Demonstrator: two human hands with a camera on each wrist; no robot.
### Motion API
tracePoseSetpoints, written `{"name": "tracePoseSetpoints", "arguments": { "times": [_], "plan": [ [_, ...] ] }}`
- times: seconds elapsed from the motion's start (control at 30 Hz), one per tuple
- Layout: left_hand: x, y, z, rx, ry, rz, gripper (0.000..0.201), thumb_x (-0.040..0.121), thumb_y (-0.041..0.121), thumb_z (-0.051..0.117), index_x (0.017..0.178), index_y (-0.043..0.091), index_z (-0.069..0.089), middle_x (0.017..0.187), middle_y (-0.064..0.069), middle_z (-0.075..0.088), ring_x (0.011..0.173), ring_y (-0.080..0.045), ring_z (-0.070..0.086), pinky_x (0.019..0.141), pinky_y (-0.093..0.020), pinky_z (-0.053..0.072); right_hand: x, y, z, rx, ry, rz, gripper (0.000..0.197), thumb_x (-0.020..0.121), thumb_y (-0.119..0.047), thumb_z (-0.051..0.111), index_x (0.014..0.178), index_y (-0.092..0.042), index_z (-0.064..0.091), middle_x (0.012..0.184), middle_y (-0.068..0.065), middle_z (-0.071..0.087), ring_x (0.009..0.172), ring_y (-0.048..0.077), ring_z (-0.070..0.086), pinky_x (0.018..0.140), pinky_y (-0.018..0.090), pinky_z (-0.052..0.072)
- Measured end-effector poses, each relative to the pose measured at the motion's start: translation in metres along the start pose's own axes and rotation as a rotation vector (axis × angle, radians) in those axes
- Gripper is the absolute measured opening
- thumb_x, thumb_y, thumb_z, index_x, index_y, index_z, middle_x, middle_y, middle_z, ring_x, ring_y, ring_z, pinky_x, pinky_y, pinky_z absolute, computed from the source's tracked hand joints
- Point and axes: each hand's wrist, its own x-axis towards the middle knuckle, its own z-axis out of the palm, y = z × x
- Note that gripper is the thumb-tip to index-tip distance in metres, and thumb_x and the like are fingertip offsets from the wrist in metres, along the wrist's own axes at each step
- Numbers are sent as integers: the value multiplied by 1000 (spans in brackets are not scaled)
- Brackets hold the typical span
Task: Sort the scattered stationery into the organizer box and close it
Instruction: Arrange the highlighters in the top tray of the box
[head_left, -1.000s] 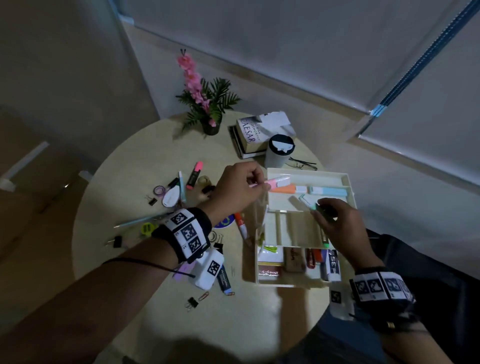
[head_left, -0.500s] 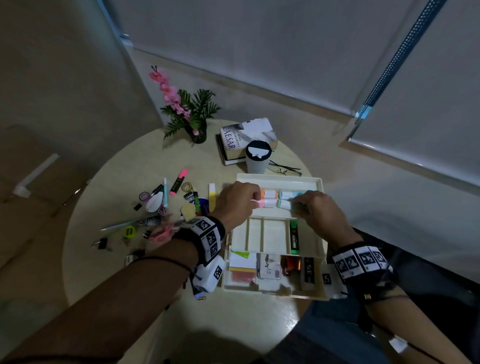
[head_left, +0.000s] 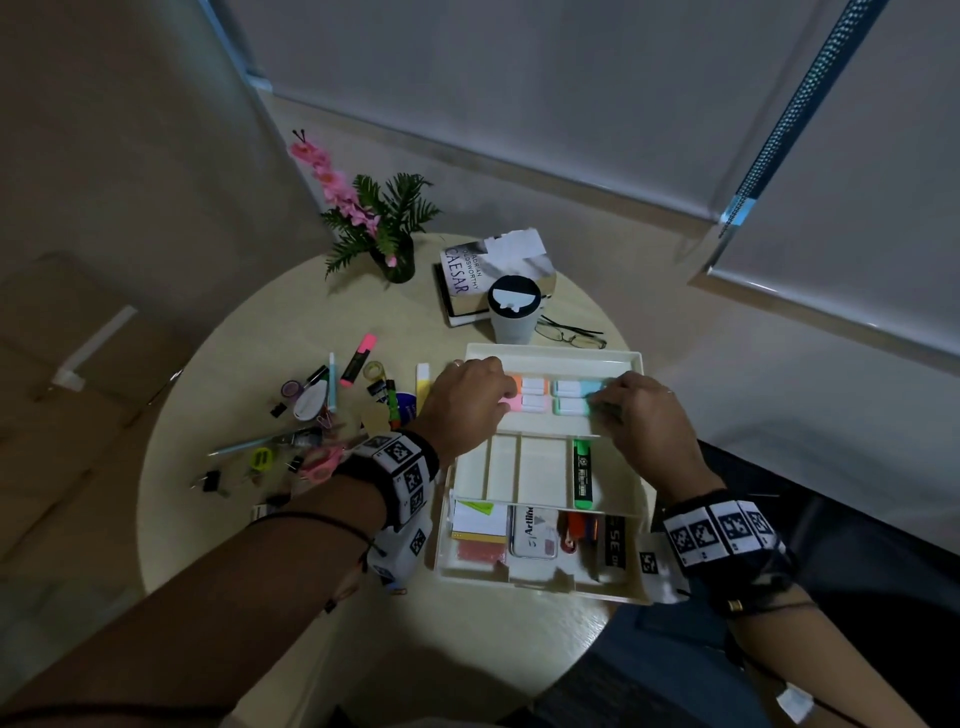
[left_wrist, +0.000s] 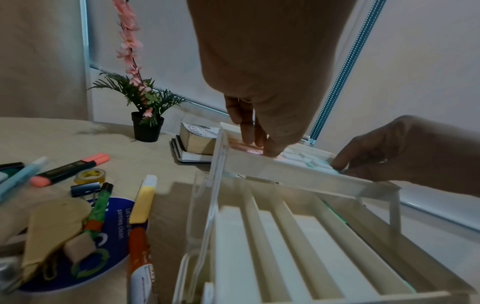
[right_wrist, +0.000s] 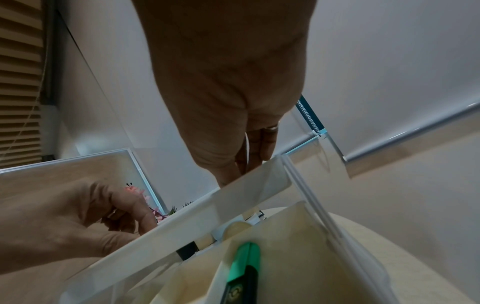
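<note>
The white tiered organizer box (head_left: 545, 590) stands open on the round table. Its top tray (head_left: 550, 356) holds orange (head_left: 531, 385), pink (head_left: 525, 403), blue (head_left: 576, 387) and mint (head_left: 569, 407) pastel highlighters in two rows. My left hand (head_left: 501, 402) pinches the pink one's left end, thumb and fingers pointing down (left_wrist: 259, 148). My right hand (head_left: 597, 402) pinches the mint one's right end at the tray wall (left_wrist: 340, 167). A dark green highlighter (head_left: 583, 475) lies in the middle tier (right_wrist: 244, 273). The bottom tier holds sticky notes and erasers.
Loose stationery lies left of the box: a pink-capped highlighter (head_left: 357, 359), yellow highlighter (head_left: 423, 382), tape roll (head_left: 375, 370), pink scissors (head_left: 322, 464), pens and binder clips. Behind the box stand a potted plant (head_left: 397, 260), book (head_left: 488, 275), lidded cup (head_left: 511, 309) and glasses (head_left: 571, 335).
Both hands have come down into the top tray. The pink and mint highlighters, held above it a second ago, now lie in the front row under the fingertips.
</note>
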Motion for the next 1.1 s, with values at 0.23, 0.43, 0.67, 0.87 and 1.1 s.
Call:
{"name": "tracePoseSetpoints", "arguments": {
  "times": [0.23,0.43,0.67,0.87,1.1],
  "plan": [
    [-9,-3,2,-107,65,-24,22,94,26,68,115,20,74,110,-4,68,99,-26,66,91,-40,46,-7,-20,0,43,35,66,23,88,-15,77,111,-18,77,109,2,69,97,22,63,84,49,57],
    [-51,-42,8,-249,235,-8,14,94,22,66,105,17,74,109,-2,67,100,-22,60,86,-38,50,1,-88,6,155,69,-13,22,93,-15,73,115,-13,74,109,5,67,97,25,63,82,41,55],
    [-132,-137,33,-373,163,-15,12,94,12,64,102,17,73,107,0,61,103,-22,57,87,-40,52,37,-193,49,178,-116,-150,22,94,-14,70,115,-9,72,110,9,62,92,28,65,77,39,56],
    [-211,-211,49,-429,-62,-149,15,95,12,68,106,22,73,117,2,64,114,-20,61,97,-39,53,91,-253,122,34,-437,106,28,101,-14,58,127,-4,60,119,23,66,105,42,68,83,43,57],
    [-264,-287,49,-498,-50,-267,15,94,12,70,98,26,73,102,10,63,97,-16,64,83,-42,57,126,-247,187,51,-333,471,42,99,-23,62,132,2,56,122,28,68,113,43,67,83,39,49]
  ]
}}
